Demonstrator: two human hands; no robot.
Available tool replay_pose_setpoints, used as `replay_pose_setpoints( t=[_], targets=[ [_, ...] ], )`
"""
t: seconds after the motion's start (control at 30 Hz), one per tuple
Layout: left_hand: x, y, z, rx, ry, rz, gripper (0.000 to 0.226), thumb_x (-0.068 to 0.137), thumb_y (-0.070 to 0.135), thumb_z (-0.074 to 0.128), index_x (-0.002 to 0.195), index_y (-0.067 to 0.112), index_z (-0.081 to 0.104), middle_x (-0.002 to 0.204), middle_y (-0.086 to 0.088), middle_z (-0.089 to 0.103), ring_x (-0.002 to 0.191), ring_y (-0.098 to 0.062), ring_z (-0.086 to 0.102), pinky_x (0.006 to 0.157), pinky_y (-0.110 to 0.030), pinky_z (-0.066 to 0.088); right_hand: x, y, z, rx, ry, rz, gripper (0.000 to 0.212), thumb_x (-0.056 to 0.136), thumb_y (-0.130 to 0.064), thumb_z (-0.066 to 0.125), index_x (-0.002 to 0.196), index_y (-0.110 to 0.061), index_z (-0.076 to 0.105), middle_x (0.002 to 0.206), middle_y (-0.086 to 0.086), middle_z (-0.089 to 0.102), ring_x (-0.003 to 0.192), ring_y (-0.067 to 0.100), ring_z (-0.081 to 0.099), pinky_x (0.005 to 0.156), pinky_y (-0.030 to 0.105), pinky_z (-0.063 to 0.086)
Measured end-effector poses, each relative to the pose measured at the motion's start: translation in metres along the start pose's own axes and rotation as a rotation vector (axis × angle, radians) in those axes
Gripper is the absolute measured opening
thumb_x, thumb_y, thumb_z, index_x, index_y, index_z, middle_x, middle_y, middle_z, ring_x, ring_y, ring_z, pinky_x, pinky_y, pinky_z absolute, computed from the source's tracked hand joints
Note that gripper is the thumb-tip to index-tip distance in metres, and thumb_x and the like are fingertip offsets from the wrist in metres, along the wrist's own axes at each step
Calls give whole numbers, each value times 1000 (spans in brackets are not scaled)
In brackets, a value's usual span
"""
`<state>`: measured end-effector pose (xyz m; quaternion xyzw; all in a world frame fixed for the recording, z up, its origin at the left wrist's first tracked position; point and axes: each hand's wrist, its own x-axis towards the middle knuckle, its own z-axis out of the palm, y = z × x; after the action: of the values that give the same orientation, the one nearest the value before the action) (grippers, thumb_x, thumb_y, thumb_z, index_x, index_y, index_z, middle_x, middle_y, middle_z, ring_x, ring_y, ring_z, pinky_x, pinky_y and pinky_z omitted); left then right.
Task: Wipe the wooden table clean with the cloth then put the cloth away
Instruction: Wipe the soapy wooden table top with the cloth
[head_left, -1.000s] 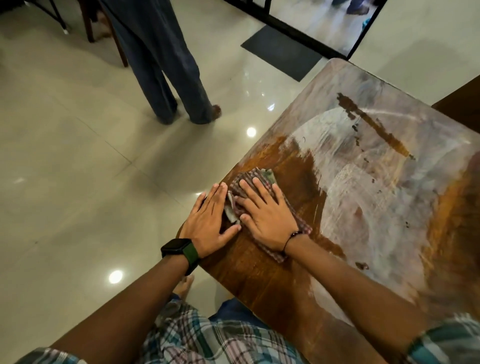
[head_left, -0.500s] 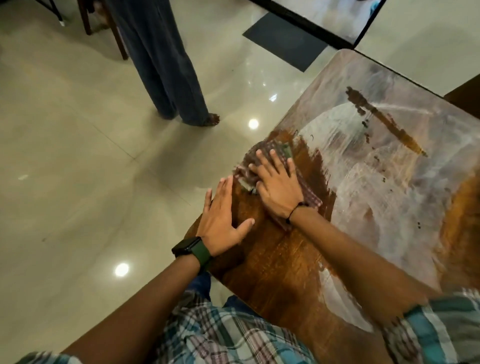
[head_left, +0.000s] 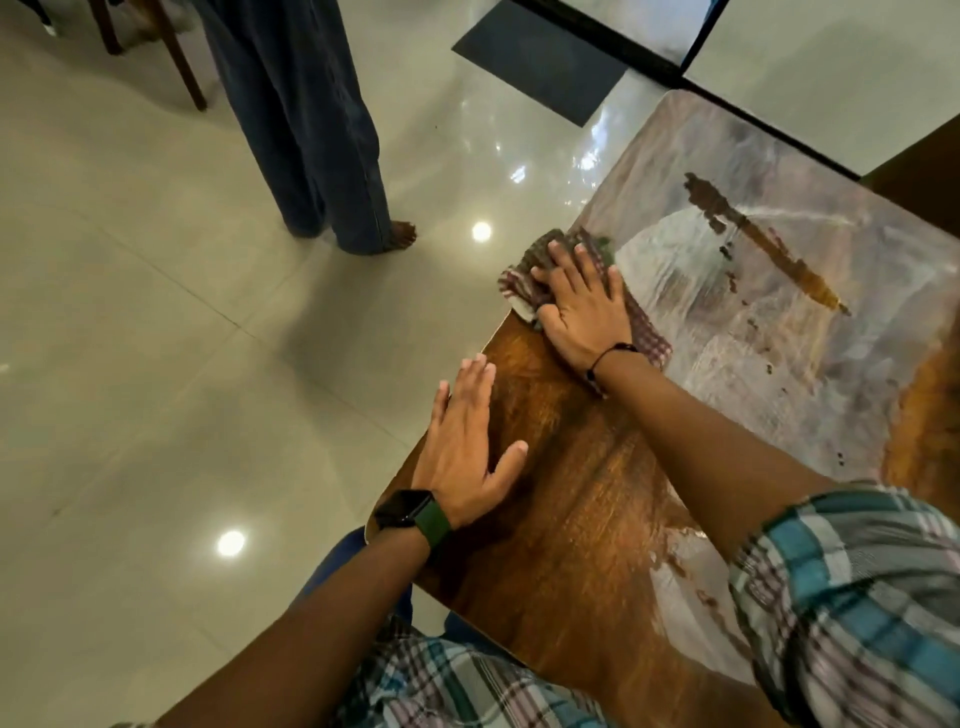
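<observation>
The checked cloth (head_left: 582, 291) lies at the left edge of the wooden surface (head_left: 571, 519), farther toward the far corner than a moment ago. My right hand (head_left: 584, 312) presses it flat, fingers spread. My left hand (head_left: 467, 452) rests open near the left edge, now well apart from the cloth.

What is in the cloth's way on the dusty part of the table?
Nothing visible. The right hand presses the cloth flat, and the table ahead holds only whitish film and brown streaks. The left hand rests behind.
</observation>
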<state>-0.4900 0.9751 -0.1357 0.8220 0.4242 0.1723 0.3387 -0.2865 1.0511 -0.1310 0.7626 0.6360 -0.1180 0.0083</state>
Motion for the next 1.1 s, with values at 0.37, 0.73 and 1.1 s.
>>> replay_pose_setpoints(
  t=[0.37, 0.73, 1.1],
  targets=[
    [35, 18, -25, -309, 332, -185, 73, 81, 52, 28, 142, 23, 2, 153, 2, 0, 141, -6, -3, 116, -30, -6, -148, -95, 47, -36, -41, -431, 56, 95, -46, 7, 144, -24, 24, 152, 4, 31, 142, 31, 16, 112, 54, 6],
    [13, 19, -3, -256, 115, -133, 72, 79, 58, 25, 137, 31, -8, 149, 10, -4, 140, -2, -5, 112, -19, -11, -18, 27, 10, -24, 22, 53, 56, 93, -50, 14, 148, -39, 14, 159, -6, -1, 146, 21, -4, 115, 51, -5],
    [42, 51, 33, -125, -45, 14, 78, 82, 56, 16, 146, 13, 2, 154, 2, -1, 138, -4, -6, 108, -15, -16, -216, 9, 52, 39, 84, 206, 52, 98, -47, 13, 148, -35, 15, 157, -3, 14, 145, 27, 13, 111, 55, 11]
  ],
)
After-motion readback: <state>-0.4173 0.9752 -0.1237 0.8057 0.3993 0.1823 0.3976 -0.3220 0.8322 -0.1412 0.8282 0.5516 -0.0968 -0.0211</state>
